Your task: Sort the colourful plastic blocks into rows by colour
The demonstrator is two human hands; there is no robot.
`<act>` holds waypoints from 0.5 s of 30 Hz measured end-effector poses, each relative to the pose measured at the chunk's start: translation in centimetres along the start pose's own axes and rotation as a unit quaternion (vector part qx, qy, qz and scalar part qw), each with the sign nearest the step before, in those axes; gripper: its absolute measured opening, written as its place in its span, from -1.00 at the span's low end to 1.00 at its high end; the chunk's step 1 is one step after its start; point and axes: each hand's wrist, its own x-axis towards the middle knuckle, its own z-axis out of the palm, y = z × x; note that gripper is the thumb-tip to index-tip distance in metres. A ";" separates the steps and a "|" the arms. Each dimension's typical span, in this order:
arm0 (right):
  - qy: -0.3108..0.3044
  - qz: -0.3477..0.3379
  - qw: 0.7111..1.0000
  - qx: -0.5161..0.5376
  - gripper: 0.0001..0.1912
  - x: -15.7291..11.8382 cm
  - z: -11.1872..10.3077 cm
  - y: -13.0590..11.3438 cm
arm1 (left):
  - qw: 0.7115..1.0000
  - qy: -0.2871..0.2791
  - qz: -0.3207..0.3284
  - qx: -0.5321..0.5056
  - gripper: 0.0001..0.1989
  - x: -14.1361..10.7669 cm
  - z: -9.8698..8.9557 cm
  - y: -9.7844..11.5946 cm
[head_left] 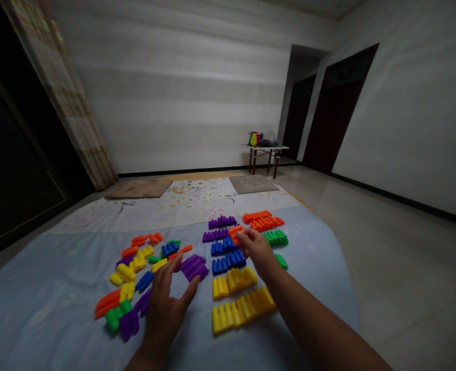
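My left hand [169, 299] has its thumb and fingers around a purple piece [194, 267], made of several joined tubes, above the blue cloth. Pinched in the fingertips of my right hand [256, 247] is an orange piece [236, 234], over the purple and blue rows. Right of centre lie rows of ribbed pieces: purple [222, 222], blue [229, 261], yellow [243, 309], orange [267, 223] and green [276, 237]. To the left is a loose scatter of pieces in the same colours, with yellow ones [125, 272] and orange ones [107, 303] among them.
The pieces lie on a large cloth-covered surface [73, 278]. Two flat mats, a brown one [140, 188] and a grey one [253, 184], lie at its far edge. Beyond stands a small table [285, 147] bearing a colourful bag [255, 138].
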 end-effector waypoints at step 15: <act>0.222 0.004 0.963 -0.152 -0.57 6.9 -16.4 0.4 | 0.998 -0.055 0.003 0.039 -0.52 -0.9 1.9 -3.3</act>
